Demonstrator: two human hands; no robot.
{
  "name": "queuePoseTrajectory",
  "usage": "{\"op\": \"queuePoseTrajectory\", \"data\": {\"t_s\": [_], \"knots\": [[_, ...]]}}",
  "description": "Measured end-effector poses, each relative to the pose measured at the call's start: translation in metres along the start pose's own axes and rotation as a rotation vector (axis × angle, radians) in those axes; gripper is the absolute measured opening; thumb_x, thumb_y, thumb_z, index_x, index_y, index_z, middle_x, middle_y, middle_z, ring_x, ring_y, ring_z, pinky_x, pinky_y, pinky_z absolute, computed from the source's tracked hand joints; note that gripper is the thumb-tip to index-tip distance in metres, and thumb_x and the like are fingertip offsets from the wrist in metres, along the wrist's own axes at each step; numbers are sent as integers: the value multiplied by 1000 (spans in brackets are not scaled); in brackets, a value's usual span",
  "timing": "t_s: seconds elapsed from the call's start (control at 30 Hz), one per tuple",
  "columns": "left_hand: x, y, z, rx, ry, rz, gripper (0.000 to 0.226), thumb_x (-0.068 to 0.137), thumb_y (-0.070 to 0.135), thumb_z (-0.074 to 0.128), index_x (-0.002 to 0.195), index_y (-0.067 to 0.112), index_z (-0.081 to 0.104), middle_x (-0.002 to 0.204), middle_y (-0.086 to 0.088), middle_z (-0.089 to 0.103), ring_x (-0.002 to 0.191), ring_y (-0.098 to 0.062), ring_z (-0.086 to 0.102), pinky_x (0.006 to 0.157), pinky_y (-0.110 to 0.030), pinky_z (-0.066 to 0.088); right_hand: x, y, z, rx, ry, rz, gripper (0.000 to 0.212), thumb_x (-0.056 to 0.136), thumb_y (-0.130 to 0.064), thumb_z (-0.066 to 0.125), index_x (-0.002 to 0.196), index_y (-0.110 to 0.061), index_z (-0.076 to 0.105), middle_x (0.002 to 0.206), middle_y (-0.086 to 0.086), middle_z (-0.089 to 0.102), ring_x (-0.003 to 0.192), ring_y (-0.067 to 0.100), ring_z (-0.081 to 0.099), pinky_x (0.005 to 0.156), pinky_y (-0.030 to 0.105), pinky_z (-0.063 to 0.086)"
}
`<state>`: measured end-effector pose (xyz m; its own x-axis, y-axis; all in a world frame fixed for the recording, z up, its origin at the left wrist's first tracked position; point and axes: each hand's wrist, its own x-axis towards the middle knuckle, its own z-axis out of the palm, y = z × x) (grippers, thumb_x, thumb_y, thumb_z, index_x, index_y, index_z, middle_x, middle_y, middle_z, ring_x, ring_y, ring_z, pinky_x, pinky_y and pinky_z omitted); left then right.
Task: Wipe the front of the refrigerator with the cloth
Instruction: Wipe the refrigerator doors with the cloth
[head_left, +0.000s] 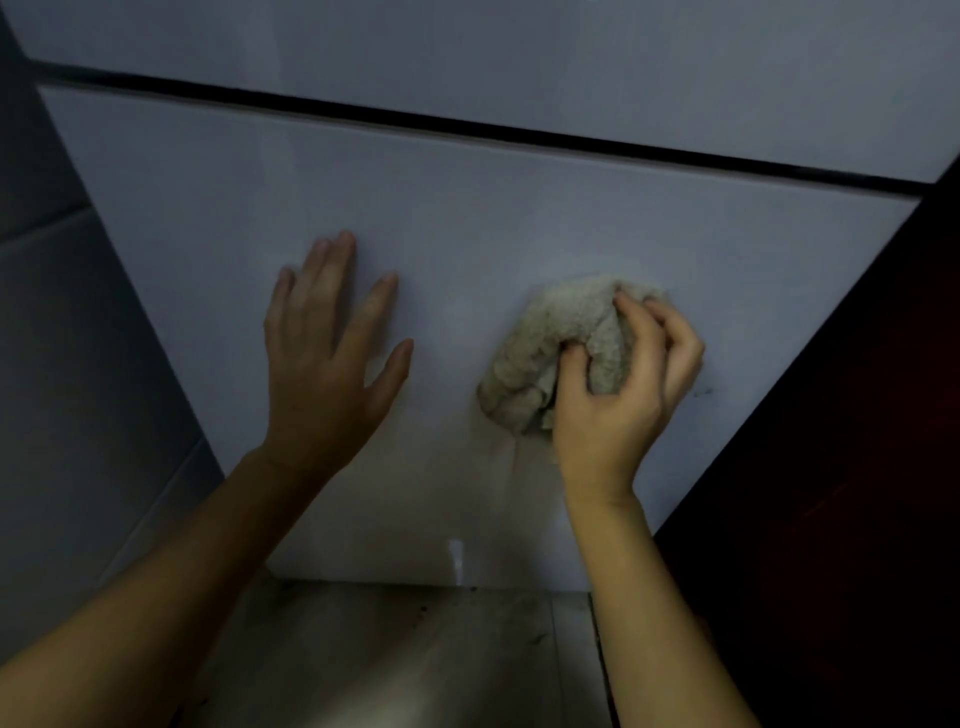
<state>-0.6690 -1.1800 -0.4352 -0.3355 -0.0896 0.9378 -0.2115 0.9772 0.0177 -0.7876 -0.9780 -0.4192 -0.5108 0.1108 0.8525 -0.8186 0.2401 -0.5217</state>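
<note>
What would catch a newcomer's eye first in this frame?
The right hand bunching a crumpled beige cloth against the pale refrigerator door, right of centre. Next, the left hand with fingers spread, laid flat on the same door to the cloth's left. A dark horizontal seam crosses the refrigerator front above both hands, and worn floor tiles show below the door.

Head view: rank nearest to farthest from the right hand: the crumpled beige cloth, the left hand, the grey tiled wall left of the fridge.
1. Crumpled beige cloth: gripped in the right hand, against the white refrigerator door.
2. Left hand: fingers straight on the door, to the left.
3. Grey tiled wall: far left, past the door's edge.
</note>
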Motion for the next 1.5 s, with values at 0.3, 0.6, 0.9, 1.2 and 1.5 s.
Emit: {"op": "queuePoseTrajectory", "data": {"t_s": [0.3,0.6,0.9,1.2,1.5], "knots": [[-4,0,10,-44,-20,-53,64,100,35,64,153,9,40,162,-29,26,156,-37,17,128,-55,12,-61,33,-16,-78,-152,146,45,83,-4,78,126,-4,65,130,17,50,125,34,51,108,11,35],[-3,4,10,-59,-34,-86,64,100,36,64,154,13,36,164,-28,23,157,-34,12,128,-55,9,-10,29,-21,-23,19,121,43,85,-12,73,126,-10,65,129,12,52,128,30,52,107,26,44],[-2,8,6,-64,-28,-88,62,101,36,61,152,9,37,162,-32,24,156,-32,11,127,-56,10,-25,77,-58,-117,66,221,44,83,-6,70,127,-10,66,131,12,54,128,29,55,109,45,48],[-1,13,6,-62,-26,-107,60,101,36,61,150,8,39,162,-32,24,154,-41,16,128,-52,7,-25,75,-63,-24,124,342,45,86,2,68,130,-6,65,129,15,54,125,29,58,107,50,50],[-2,6,4,-5,-53,-61,61,101,33,63,152,10,39,163,-29,26,154,-42,20,128,-54,14,-41,29,-7,-144,-96,-58,45,86,-7,67,131,-14,69,133,17,56,124,37,53,107,39,38]]}}
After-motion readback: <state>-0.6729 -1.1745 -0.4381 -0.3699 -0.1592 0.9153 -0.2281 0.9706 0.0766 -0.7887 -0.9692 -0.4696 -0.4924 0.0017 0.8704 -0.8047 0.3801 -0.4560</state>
